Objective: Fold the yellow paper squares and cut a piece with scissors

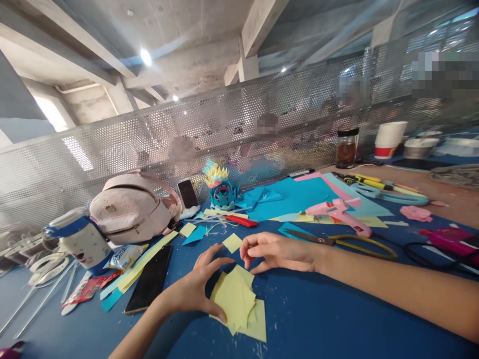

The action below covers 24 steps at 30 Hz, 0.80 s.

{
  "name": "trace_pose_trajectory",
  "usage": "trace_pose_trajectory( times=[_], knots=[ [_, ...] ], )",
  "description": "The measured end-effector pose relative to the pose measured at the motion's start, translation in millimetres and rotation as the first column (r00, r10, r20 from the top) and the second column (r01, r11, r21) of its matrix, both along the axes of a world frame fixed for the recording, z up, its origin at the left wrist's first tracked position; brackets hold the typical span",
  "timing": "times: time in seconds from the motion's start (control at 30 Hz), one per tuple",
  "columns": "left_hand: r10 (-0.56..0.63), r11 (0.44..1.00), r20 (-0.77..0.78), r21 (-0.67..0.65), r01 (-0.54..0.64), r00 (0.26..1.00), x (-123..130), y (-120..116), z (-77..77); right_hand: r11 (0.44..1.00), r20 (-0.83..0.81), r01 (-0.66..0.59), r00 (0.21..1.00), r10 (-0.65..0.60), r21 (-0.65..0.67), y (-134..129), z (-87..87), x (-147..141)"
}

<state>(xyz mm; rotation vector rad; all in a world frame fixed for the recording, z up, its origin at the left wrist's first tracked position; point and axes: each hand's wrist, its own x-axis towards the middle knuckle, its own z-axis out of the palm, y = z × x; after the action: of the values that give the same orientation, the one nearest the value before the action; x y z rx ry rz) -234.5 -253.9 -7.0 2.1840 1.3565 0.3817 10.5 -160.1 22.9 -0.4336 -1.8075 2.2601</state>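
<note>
A loose pile of yellow paper squares (234,301) lies on the blue table in front of me. Along the pile's left edge, my left hand (200,286) is open, its thumb resting on the paper and its fingers spread. My right hand (273,252) hovers at the pile's upper right, fingers bent and apart from the thumb, with nothing visible in it. Just beyond the two hands is a single yellow square (232,243). Farther back stands a folded-paper piece (220,189) in blue, yellow and pink.
Right of centre are a pink glue gun (337,212), scissors with yellow handles (359,244) and blue paper sheets (295,197). A red cutter (241,221) lies behind. To the left are a dark phone (149,281), a pink backpack (129,207) and a mug (82,244).
</note>
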Motion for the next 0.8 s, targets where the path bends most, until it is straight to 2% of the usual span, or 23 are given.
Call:
trace_pose_trajectory(
  times=[0.37,0.47,0.67,0.8],
  knots=[
    [-0.012,0.999,0.022,-0.034,0.013,1.000,2,0,1.6,0.977,-0.047,0.038,0.998,-0.049,-0.211,-6,-14.8,-5],
    [-0.011,0.999,0.014,-0.045,0.011,1.000,2,0,1.1,0.953,-0.030,0.067,0.996,-0.079,-0.297,-5,-17.9,-6],
    [-0.021,0.999,0.032,-0.035,0.022,0.999,4,-1,5.4,0.864,0.039,0.130,0.991,-0.128,-0.487,-5,-26.1,-9],
    [-0.012,0.999,0.037,-0.051,0.014,0.999,6,-2,8.4,0.870,0.034,0.080,0.997,-0.073,-0.487,-12,-26.4,-10]
  ],
)
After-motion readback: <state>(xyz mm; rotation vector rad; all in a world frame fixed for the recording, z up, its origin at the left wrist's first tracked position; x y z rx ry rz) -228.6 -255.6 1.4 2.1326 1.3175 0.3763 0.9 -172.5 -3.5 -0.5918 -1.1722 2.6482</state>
